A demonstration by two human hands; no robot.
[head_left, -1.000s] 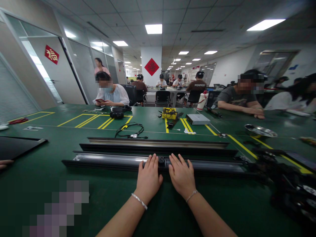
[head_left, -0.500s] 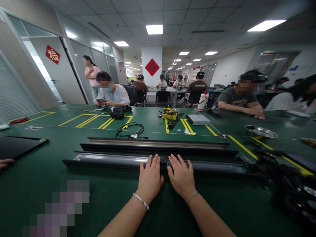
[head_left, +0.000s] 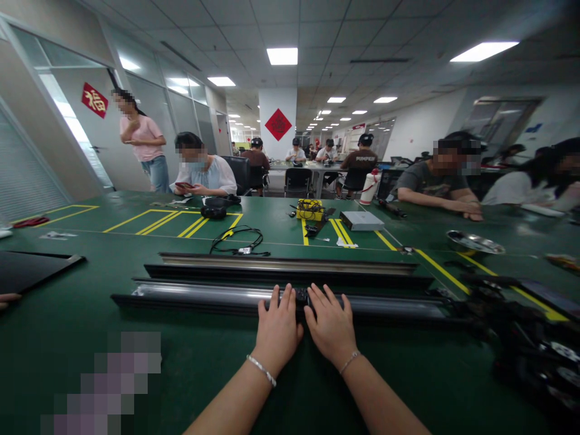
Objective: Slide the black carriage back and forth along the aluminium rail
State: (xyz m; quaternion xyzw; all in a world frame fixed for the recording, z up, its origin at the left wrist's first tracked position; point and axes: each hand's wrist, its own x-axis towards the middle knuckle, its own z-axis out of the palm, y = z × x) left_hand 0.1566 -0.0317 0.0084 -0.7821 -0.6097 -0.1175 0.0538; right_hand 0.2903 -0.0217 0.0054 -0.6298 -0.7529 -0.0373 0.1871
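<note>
A long dark metal rail [head_left: 190, 292] lies across the green table in front of me. My left hand [head_left: 280, 323] rests flat over its middle, fingers stretched forward. Beside it, my right hand [head_left: 332, 326] lies on the same rail with its fingers spread. Between my fingertips a small black part [head_left: 301, 296] shows on the rail; my hands hide some of it. Just beyond, a second long rail [head_left: 281, 266] lies parallel to the first. Neither hand is wrapped around anything.
A coiled black cable [head_left: 242, 240], a yellow box with wires [head_left: 310, 209], a grey metal box [head_left: 361, 220] and a steel bowl [head_left: 475, 241] stand farther back. Black equipment [head_left: 521, 344] is at right, a dark panel [head_left: 36, 275] at left. Several people sit around.
My hands stay on the rail, with only a slight shift. In the background, the standing person in pink has moved left and nearer. The view has turned a little.
</note>
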